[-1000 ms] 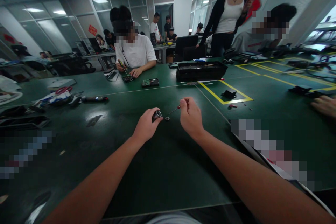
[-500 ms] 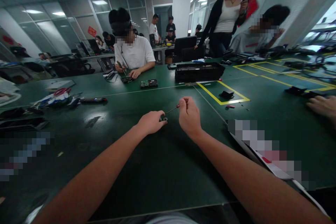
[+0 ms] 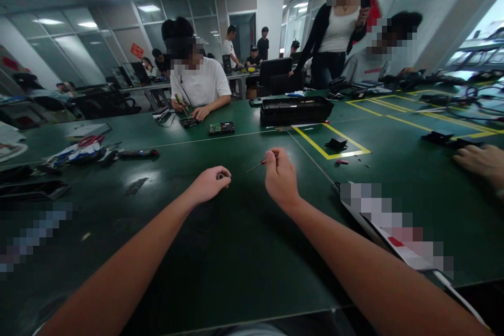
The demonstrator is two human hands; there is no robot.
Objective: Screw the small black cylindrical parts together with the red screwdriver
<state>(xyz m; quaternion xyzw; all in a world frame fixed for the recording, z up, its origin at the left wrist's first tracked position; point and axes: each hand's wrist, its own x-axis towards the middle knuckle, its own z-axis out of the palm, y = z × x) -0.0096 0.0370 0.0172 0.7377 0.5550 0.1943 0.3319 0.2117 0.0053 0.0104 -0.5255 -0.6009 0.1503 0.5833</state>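
Note:
My right hand (image 3: 282, 176) is closed around the red handle of a thin screwdriver (image 3: 256, 165). The bare shaft points left and slightly down, its tip apart from anything. To the left, my left hand (image 3: 210, 184) curls its fingers on a small metallic part (image 3: 221, 175). Most of that part is hidden by the fingers, so its kind cannot be made out. Both hands are above the green tabletop (image 3: 236, 252), with a gap between the screwdriver tip and my left hand.
Ahead stand a long black bin (image 3: 295, 110) and a green circuit board (image 3: 221, 128). A black piece (image 3: 336, 144) lies inside yellow tape. Left are a dark pen-like tool (image 3: 137, 154) and bundled cables (image 3: 84, 149). A co-worker's hand (image 3: 480, 163) rests at right; another person (image 3: 200, 84) works opposite.
My left hand has moved left with the small part, away from the screwdriver tip. My right hand keeps its grip on the screwdriver, nearly in place. The view has shifted slightly.

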